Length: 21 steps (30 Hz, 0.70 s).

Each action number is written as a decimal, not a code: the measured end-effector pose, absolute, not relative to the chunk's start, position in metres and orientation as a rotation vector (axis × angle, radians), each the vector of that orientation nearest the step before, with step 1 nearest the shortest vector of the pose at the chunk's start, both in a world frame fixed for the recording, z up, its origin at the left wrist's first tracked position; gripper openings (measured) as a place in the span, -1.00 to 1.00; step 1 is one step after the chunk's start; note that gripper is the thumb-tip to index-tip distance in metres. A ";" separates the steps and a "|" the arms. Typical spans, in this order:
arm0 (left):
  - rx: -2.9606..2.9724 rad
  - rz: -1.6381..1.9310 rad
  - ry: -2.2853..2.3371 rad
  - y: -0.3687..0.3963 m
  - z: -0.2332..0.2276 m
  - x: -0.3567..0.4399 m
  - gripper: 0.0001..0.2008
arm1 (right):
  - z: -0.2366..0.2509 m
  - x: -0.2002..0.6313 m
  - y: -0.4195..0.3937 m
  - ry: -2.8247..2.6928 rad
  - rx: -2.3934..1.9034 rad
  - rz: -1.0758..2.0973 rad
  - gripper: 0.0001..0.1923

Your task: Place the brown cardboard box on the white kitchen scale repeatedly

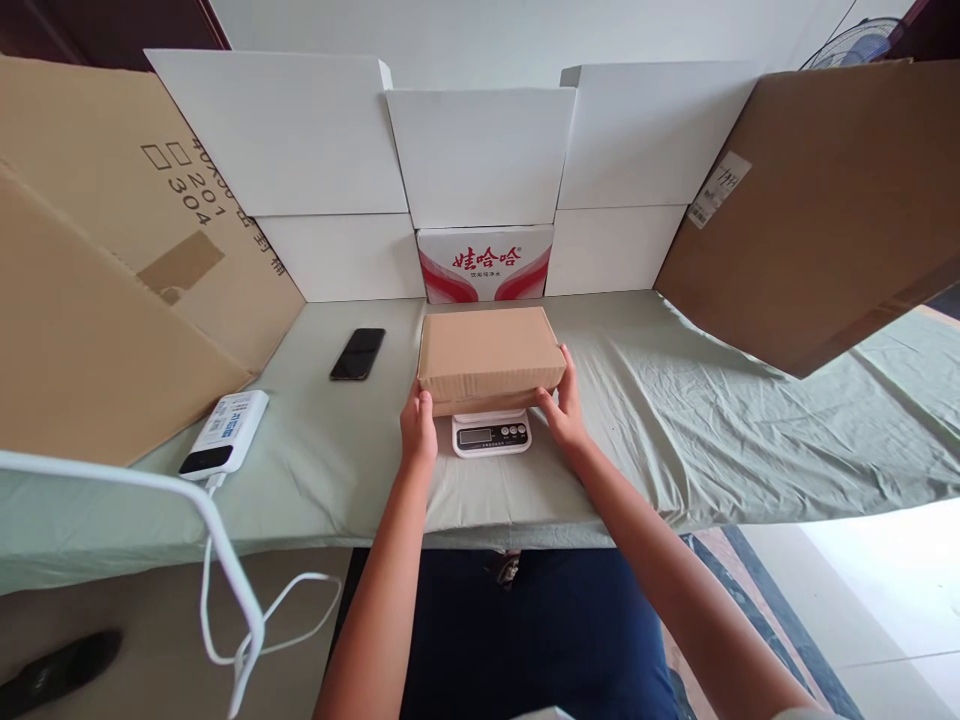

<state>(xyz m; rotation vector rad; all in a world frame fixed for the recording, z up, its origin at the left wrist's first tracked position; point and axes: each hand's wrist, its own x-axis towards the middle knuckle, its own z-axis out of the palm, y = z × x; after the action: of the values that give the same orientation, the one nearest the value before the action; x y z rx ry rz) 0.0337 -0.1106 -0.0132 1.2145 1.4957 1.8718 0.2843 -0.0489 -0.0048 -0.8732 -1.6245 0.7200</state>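
A closed brown cardboard box (487, 355) rests on a small white digital scale (491, 434) in the middle of the table. My left hand (418, 428) grips the box's near left corner. My right hand (564, 404) holds its near right corner, fingers along the side. The scale's dark display and buttons show below the box's front edge; its reading is too small to make out.
A green cloth (675, 430) covers the table. A black phone (358, 354) lies to the left, and a white power bank (225, 435) with a trailing white cable nearer the edge. White boxes (480, 150), a red-printed carton (485, 263) and large brown cardboard sheets (817, 200) wall the back and sides.
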 end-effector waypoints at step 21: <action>1.259 1.909 1.466 -0.114 -0.010 0.033 -0.35 | -0.013 0.285 -0.041 -1.557 -0.827 0.715 -0.09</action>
<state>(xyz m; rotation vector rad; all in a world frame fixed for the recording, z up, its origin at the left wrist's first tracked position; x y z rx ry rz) 0.0330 -0.1144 -0.0102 1.2585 1.4659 1.9088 0.2849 -0.0406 -0.0125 -0.8270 -1.5566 0.7150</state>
